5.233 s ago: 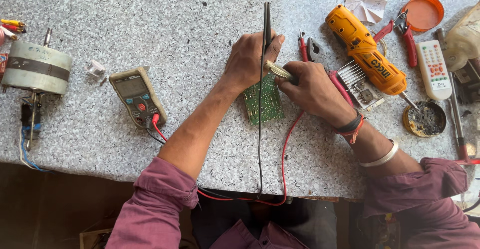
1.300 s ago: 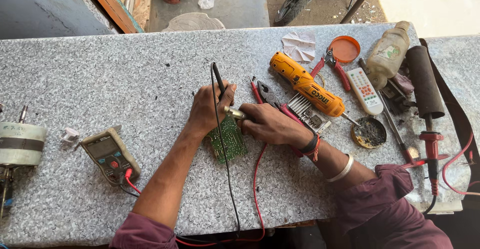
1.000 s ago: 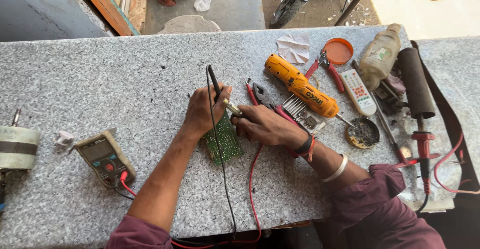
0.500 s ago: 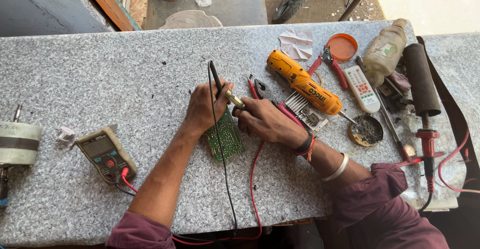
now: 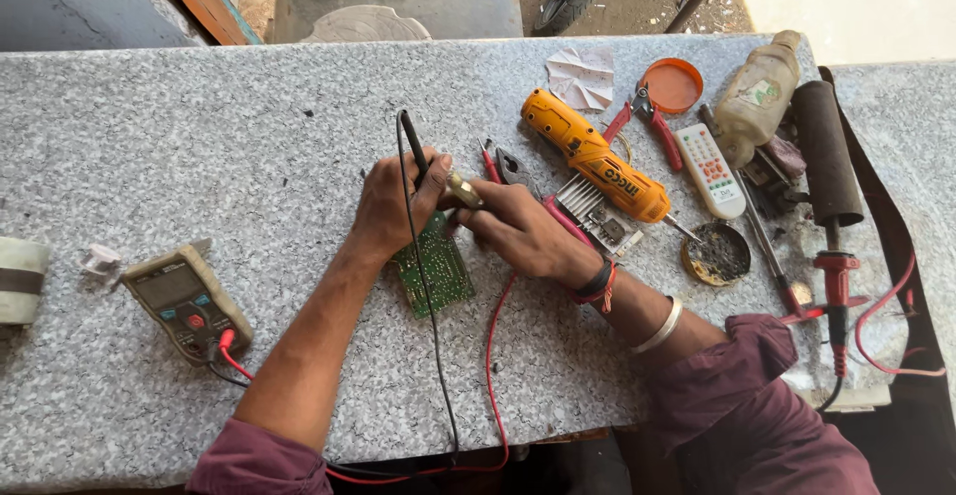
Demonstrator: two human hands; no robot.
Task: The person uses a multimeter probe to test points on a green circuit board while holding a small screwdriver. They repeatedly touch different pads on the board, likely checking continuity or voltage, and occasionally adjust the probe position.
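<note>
The left hand (image 5: 390, 206) covers the top edge of the green circuit board (image 5: 434, 274), so where the black probe (image 5: 414, 161) tip lands is anyone's guess, and the right hand (image 5: 523, 236) hides most of the red probe too. At the left edge only a slice of a white cylinder with a dark band (image 5: 20, 281) shows. The meter (image 5: 185, 301) screen is too small to read, and what's in the little round tin (image 5: 716, 253) is just a dark blur.
</note>
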